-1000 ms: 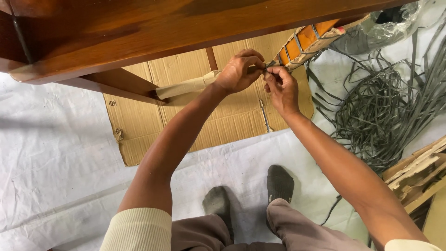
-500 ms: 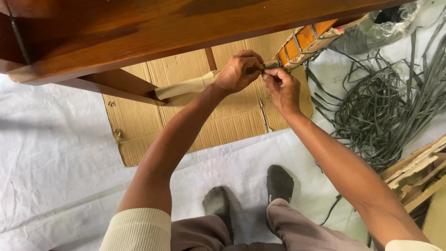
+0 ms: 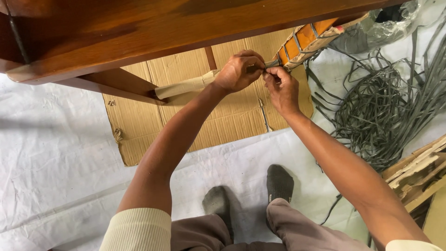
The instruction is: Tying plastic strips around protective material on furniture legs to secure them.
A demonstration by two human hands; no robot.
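My left hand (image 3: 240, 70) and my right hand (image 3: 280, 86) meet under the edge of a brown wooden furniture piece (image 3: 153, 28). Both pinch a thin grey strap (image 3: 272, 63) that runs to an orange wooden part bound with grey straps and cardboard wrap (image 3: 304, 39). My left fingers are curled over the strap's end; my right thumb and fingers grip it just beside them. A cardboard-wrapped wooden leg (image 3: 186, 86) lies behind my left wrist.
Flattened brown cardboard (image 3: 223, 111) lies on a white sheet (image 3: 55, 153). A tangled heap of grey straps (image 3: 385, 107) is at right, wooden slats and cardboard (image 3: 418, 172) at lower right, clear plastic wrap (image 3: 395, 21) at top right. My socked feet (image 3: 251, 193) stand below.
Both hands have kept their grip on the strap, with only small finger shifts at the same spot.
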